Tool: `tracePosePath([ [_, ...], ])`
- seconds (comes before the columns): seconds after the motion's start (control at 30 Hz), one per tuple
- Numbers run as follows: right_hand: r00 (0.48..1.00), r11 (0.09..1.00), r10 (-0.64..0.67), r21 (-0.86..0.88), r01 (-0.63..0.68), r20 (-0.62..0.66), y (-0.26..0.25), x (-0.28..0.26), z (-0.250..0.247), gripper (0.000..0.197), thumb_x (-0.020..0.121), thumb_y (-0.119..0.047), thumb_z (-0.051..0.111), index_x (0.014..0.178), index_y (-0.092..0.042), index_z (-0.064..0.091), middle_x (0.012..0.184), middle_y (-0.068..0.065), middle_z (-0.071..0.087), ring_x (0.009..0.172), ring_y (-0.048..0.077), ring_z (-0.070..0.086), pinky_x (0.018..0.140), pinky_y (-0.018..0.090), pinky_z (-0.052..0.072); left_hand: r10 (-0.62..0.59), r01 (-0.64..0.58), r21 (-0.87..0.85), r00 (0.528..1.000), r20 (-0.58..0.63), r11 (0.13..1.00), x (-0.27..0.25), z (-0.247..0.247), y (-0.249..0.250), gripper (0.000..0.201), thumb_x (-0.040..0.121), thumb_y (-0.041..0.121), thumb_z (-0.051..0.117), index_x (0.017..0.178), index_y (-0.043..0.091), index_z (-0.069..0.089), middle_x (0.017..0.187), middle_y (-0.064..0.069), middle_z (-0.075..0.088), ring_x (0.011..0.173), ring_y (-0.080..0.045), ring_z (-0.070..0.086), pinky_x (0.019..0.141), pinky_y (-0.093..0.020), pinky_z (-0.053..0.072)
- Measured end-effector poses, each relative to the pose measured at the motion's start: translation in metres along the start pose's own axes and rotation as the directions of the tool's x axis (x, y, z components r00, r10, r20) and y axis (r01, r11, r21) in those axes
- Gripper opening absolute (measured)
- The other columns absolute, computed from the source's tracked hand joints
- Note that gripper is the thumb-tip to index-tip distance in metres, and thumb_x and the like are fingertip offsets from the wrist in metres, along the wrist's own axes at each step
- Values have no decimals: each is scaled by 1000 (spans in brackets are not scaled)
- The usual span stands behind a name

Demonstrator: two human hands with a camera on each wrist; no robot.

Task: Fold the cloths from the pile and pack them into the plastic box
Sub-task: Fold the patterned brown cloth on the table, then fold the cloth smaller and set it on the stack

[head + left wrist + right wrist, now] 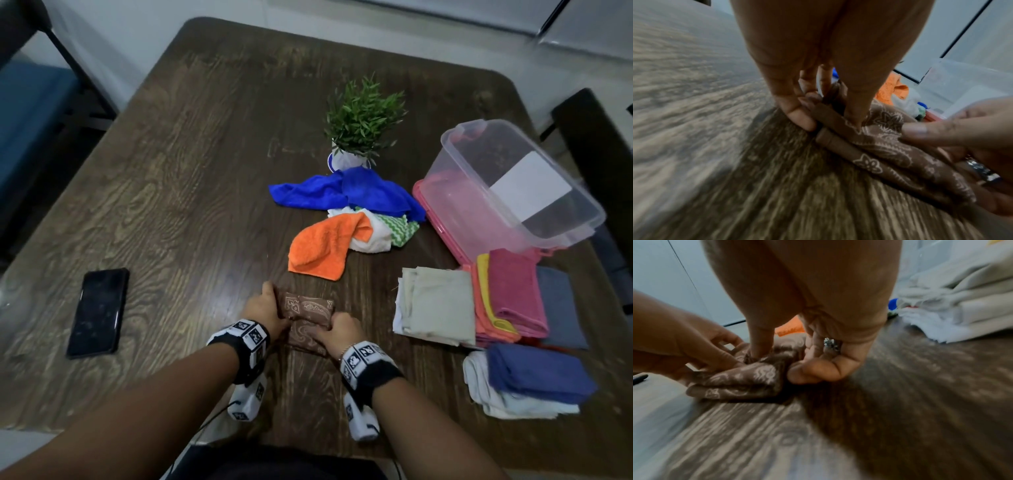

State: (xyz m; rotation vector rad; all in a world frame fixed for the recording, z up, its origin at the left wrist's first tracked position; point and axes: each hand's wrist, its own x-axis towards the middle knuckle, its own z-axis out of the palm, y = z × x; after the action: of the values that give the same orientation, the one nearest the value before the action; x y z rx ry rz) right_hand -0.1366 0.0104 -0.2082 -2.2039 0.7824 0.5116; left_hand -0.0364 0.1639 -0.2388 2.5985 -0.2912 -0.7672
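Table: a dark wooden table point(178, 164) holds everything.
Plastic box: the clear plastic box point(513, 185) lies tipped on a pink lid, at about 2 o'clock from the hands.
Folded stacks: a beige stack point(438, 305) sits at 3 o'clock from the hands, touching a pink stack point(513, 294) on its far side; a navy cloth on white ones point(537, 373) sits at 4 o'clock.
Pile: the blue cloth point(346, 192), the orange cloth point(322, 248) and a white and green zigzag cloth point(397, 229) lie bunched at 12 to 1 o'clock, past the hands.
Plant: a small green plant point(363, 116) in a white pot stands just behind the blue cloth.
Phone: a black phone point(97, 311) lies flat at 9 o'clock, well apart.
Brown cloth: the brown patterned cloth point(308, 320) lies folded small on the table, right under the hands (white swirls and flowers on it).
Left hand: the left hand point(263, 310) pinches the cloth's left edge between thumb and fingers.
Right hand: the right hand point(339, 332) pinches the near right part of the same cloth; a ring point(830, 344) shows on one finger.
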Motion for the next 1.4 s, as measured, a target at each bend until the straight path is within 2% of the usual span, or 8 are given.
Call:
tracePosePath([
  [0.17,991,985,-110,127,119,-73,-3,-1,-12,18,79,-17,70,97,-17,67,88,1,67,79,16,60,69,22,41,345,-347,90,938,33,934,-3,-12,18,105,56,55,72,145,50,17,148,8,28,129,-25,33,102,-52,40],
  [0.27,971,927,-200,296,230,-127,5,-11,-37,23,80,-5,72,95,-21,66,85,-6,68,73,-2,62,71,14,44,607,-571,-286,793,48,769,1,-13,37,59,73,48,70,128,49,49,120,16,61,110,-7,58,94,-41,49],
  [0.53,899,811,-171,460,361,-404,34,-36,-112,26,76,-4,80,86,-25,68,83,-1,75,79,8,71,73,22,56,434,-259,-860,900,-49,439,-13,0,105,6,89,25,67,86,19,69,76,-1,66,70,-12,58,66,-28,49],
  [0.73,858,772,-148,485,411,-491,61,-42,-142,31,84,7,66,84,-24,65,84,-5,71,77,2,66,74,17,51,491,-116,-949,870,45,292,-20,12,154,39,82,15,68,119,10,58,101,-15,67,91,-25,63,86,-42,52],
  [0.83,852,751,-86,528,396,-517,74,-36,-164,35,86,11,61,89,-24,61,89,0,71,79,2,67,75,20,52,608,-115,-906,774,175,407,-21,30,174,56,76,4,73,128,4,51,114,-13,67,101,-21,64,94,-38,52],
  [1.0,792,835,53,461,299,-608,100,-19,-207,36,86,1,66,105,-30,58,102,-1,69,91,13,67,85,38,57,470,-188,-840,878,89,510,-5,60,226,38,75,6,80,110,5,66,102,-10,73,88,-18,68,87,-37,54],
  [1.13,605,959,-169,12,283,-778,107,-20,-204,27,88,-1,59,110,-15,65,114,4,63,107,22,57,98,35,45,342,-303,-380,939,36,874,9,80,244,49,73,40,82,114,17,67,104,0,73,97,-17,68,85,-26,51],
  [1.4,949,954,-211,-260,149,-233,115,-9,-157,40,97,-18,51,137,-14,53,152,4,40,138,24,37,113,27,25,141,-102,148,948,-284,984,48,41,174,39,83,32,65,118,21,51,125,-8,52,116,-34,48,87,-45,46],
])
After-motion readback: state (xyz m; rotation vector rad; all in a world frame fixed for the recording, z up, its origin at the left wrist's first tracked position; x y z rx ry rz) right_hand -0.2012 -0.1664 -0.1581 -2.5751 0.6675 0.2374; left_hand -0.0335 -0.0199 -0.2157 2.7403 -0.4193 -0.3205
